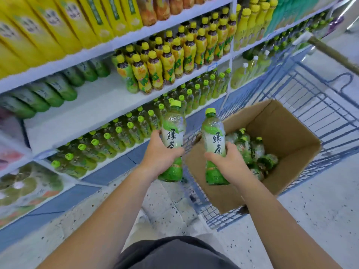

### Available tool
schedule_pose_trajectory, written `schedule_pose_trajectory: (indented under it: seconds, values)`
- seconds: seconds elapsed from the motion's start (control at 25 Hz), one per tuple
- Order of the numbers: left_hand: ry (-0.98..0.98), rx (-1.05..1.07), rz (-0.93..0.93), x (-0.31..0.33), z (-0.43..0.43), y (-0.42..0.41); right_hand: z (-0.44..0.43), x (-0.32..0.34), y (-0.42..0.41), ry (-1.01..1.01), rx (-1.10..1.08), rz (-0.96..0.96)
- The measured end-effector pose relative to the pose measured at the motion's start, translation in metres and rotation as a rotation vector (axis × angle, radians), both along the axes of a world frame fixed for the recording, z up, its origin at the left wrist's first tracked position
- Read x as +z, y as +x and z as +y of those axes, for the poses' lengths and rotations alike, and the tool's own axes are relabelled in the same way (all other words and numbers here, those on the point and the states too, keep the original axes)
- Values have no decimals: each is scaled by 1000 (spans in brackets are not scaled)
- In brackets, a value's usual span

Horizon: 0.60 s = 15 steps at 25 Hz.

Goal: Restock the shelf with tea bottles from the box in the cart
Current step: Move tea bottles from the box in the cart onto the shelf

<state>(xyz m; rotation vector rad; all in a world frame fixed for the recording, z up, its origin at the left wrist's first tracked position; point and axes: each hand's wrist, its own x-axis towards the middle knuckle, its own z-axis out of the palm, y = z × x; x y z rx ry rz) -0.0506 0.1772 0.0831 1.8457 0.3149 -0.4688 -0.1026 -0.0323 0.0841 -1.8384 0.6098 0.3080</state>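
My left hand (pixel 160 154) grips a green tea bottle (pixel 173 131) upright, in front of the lower shelf and left of the cart. My right hand (pixel 229 162) grips a second green tea bottle (pixel 213 136) upright over the near left corner of the open cardboard box (pixel 281 129). Both bottles have lime caps and white-green labels. More tea bottles (pixel 254 152) lie in the box. The box sits in the blue wire cart (pixel 310 98). On the lower shelf (pixel 108 160) stand rows of matching green tea bottles (pixel 116 136).
Above them a white shelf board (pixel 81 115) has bare room at left, with dark green bottles (pixel 48 92) lying behind it and yellow-labelled bottles (pixel 165 63) to the right. Yellow cartons (pixel 58 22) fill the top shelf. Speckled floor (pixel 165 206) lies between me and the shelves.
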Motion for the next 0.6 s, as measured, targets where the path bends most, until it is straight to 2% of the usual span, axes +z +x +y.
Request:
schedule_pose_trajectory:
  seconds: [0.28,0.6]
  values:
    - [40,178,-107,9,136,12,128,2,55,-55,168,-34]
    - [126,216,-135,1,277,37,273,-7,98,-21,216,-90]
